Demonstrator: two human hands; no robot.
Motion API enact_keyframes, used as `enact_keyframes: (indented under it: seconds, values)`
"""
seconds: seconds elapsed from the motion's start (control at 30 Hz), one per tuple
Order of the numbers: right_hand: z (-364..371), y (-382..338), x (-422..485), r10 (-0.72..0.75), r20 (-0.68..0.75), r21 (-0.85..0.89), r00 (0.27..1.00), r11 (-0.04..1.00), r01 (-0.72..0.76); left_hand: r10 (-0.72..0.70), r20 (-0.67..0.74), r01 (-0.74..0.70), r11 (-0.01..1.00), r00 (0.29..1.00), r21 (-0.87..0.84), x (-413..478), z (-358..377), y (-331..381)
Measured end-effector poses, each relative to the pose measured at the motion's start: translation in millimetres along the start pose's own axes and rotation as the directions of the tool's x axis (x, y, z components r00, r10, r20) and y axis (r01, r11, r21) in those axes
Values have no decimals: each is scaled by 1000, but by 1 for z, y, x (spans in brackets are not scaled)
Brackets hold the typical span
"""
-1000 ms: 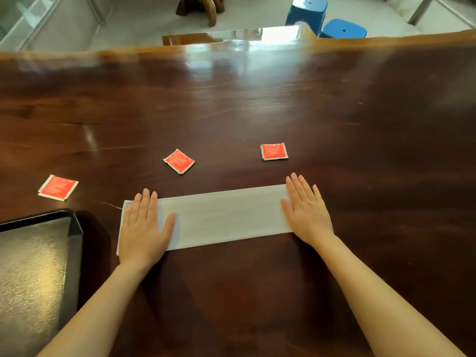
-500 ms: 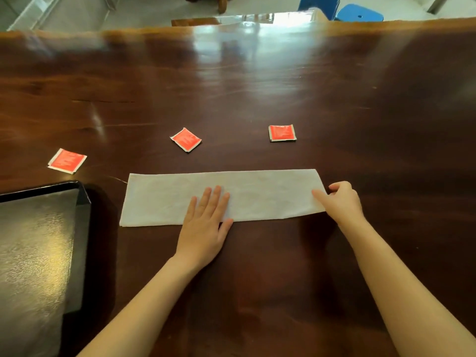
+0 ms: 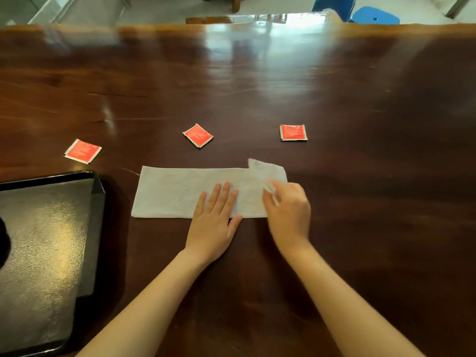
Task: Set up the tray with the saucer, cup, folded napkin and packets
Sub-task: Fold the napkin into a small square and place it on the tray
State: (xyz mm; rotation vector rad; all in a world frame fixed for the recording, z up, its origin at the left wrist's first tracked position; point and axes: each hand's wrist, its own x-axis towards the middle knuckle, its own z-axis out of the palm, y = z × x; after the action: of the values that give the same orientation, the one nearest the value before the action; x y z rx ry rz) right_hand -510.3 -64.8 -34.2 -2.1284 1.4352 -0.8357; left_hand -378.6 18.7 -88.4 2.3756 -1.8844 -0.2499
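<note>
A long white napkin [image 3: 175,191] lies flat on the dark wooden table [image 3: 360,176]. My left hand [image 3: 215,217] presses flat on its middle with fingers spread. My right hand [image 3: 288,210] pinches the napkin's right end, which is lifted and curled over toward the left. Three red packets lie beyond it: the left packet [image 3: 83,151], the middle packet [image 3: 197,135] and the right packet [image 3: 293,132]. A black tray [image 3: 96,202] sits at the left edge of the view. No saucer or cup is in view.
The table's far edge runs across the top, with blue stools [image 3: 373,18] on the floor behind it. A dark blurred shape [image 3: 3,243] shows at the far left over the tray.
My left hand slid from the napkin's left end to its middle. My right hand gripped the right end and has lifted it, folding it over leftward.
</note>
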Motion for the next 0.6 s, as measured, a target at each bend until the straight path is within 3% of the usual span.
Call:
enact_keyframes:
  seconds: [0.17,0.3,0.4,0.53,0.6]
  values:
    - [36,7,-18,-125,102,8,987,992,125,9,-3,-9,1000,1000,-9,0,2,-1]
    - [38,21,-21,-208,258,-98,944,966,239,8,23,-7,999,1000,-46,-1,2,1]
    - [31,23,-20,-186,368,-82,911,970,231,4,37,-2,997,999,-73,-1,0,-2]
    - [26,30,-6,-209,348,-174,914,944,282,16,17,-12,965,1000,-262,0,-11,-5]
    - [28,33,-3,-173,446,-276,878,907,319,-67,-85,34,938,994,-345,1,-18,-15]
